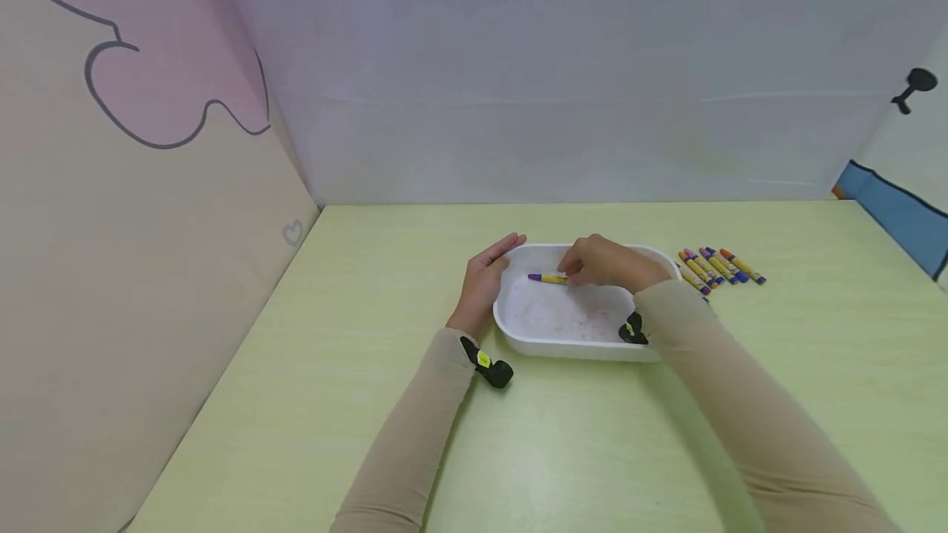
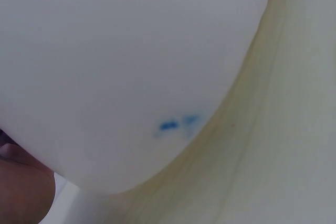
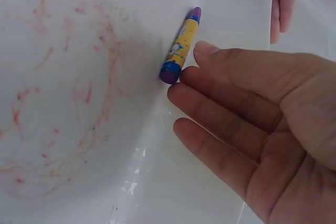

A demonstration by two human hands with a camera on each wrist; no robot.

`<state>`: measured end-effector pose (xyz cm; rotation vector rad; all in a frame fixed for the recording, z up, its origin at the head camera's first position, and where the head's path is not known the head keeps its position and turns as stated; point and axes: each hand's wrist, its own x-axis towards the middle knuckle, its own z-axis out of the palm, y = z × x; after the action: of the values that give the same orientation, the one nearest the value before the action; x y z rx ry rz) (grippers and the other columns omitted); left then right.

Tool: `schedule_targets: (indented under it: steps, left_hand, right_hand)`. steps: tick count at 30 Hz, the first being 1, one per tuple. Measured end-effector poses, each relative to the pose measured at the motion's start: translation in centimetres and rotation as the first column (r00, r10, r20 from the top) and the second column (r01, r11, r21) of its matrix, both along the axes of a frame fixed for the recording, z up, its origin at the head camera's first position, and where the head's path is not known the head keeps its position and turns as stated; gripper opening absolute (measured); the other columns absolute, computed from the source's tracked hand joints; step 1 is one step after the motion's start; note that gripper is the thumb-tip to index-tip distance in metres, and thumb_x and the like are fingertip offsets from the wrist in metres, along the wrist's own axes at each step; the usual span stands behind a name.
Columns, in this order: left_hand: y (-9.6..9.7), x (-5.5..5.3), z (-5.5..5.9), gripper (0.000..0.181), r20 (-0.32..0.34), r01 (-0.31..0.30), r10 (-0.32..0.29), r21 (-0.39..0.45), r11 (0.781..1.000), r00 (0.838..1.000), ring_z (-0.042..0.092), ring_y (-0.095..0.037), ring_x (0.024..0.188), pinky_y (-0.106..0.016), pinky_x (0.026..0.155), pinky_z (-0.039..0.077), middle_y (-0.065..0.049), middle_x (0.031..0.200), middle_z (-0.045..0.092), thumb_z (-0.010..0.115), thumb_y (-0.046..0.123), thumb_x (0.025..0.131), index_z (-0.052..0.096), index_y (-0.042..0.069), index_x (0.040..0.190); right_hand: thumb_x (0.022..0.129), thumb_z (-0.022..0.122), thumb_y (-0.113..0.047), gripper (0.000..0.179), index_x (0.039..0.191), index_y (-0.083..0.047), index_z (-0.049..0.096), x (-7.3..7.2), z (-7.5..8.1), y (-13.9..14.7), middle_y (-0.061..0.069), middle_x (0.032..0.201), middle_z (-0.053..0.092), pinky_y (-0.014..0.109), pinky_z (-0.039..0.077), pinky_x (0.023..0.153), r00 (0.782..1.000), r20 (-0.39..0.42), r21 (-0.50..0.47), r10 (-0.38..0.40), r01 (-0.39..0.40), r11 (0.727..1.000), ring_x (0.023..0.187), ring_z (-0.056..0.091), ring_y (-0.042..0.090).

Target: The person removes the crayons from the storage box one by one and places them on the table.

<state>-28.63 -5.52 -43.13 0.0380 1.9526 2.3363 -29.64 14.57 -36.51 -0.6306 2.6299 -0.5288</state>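
In the head view, a white tray (image 1: 541, 315) with rounded corners sits on the table. My left hand (image 1: 481, 282) holds its left side, fingers along the outer wall and thumb at the rim. A purple crayon with a yellow wrapper (image 1: 546, 278) lies inside, near the far wall. My right hand (image 1: 600, 260) reaches over the tray beside that crayon. The right wrist view shows the crayon (image 3: 181, 48) at the tips of my thumb and fingers, which are loosely spread and not closed around it. The left wrist view shows the tray's outer wall (image 2: 131, 66) with blue smudges.
Several crayons (image 1: 714, 267) in yellow wrappers lie on the table to the right of the tray, partly hidden by the right forearm. Red and orange marks streak the tray's floor. A pale wall (image 1: 548, 105) stands behind the table (image 1: 370, 294), with a patterned wall at the left.
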Motion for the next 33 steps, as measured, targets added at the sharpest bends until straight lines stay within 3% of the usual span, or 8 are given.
schedule_targets:
  steps: [7, 15, 21, 33]
  left_hand:
    - [0.0, 0.1, 0.0, 0.038, -0.001, 0.007, -0.007, 0.002, 1.000, 1.000, 0.048, -0.011, 0.132, -0.031, 0.112, 0.038, 0.002, 0.134, 0.061, 0.041, 0.006, 0.100, 0.056, 0.014, 0.135]
    - [0.2, 0.0, 0.1, 0.038, -0.031, -0.014, 0.014, -0.001, 1.000, 0.999, 0.049, -0.012, 0.132, -0.029, 0.112, 0.038, -0.004, 0.133, 0.061, 0.043, 0.003, 0.099, 0.057, 0.010, 0.133]
    - [0.2, 0.0, 0.3, 0.038, -0.018, -0.011, 0.010, -0.018, 1.000, 1.000, 0.048, -0.011, 0.133, -0.028, 0.113, 0.037, -0.003, 0.134, 0.061, 0.041, 0.003, 0.100, 0.056, 0.010, 0.135]
    - [0.2, 0.2, 0.3, 0.038, -0.025, -0.014, 0.013, -0.034, 0.999, 1.000, 0.047, -0.011, 0.133, -0.029, 0.113, 0.037, -0.002, 0.133, 0.061, 0.042, 0.003, 0.100, 0.057, 0.011, 0.134]
  right_hand:
    - [0.087, 0.066, -0.003, 0.032, 0.119, 0.000, 0.066, 0.4, -0.4, -0.3, 0.014, 0.104, 0.070, 0.040, 0.055, 0.089, 0.998, -0.010, 0.002, 0.056, -0.056, 0.998, 0.093, 0.064, 0.022]
    - [0.087, 0.066, -0.003, 0.027, 0.114, -0.003, 0.068, 0.3, -0.9, -0.8, 0.012, 0.097, 0.068, 0.035, 0.055, 0.081, 0.998, -0.023, 0.034, 0.058, -0.057, 0.998, 0.083, 0.060, 0.019]
    - [0.087, 0.067, -0.006, 0.025, 0.112, -0.005, 0.068, 0.2, -1.2, -0.8, 0.011, 0.097, 0.067, 0.034, 0.054, 0.080, 0.999, -0.009, 0.045, 0.035, -0.035, 0.998, 0.082, 0.060, 0.019]
    - [0.085, 0.065, -0.003, 0.026, 0.110, -0.003, 0.070, 0.4, 0.0, 0.0, 0.010, 0.097, 0.069, 0.032, 0.055, 0.076, 0.992, -0.049, 0.021, 0.112, -0.111, 0.994, 0.084, 0.060, 0.018]
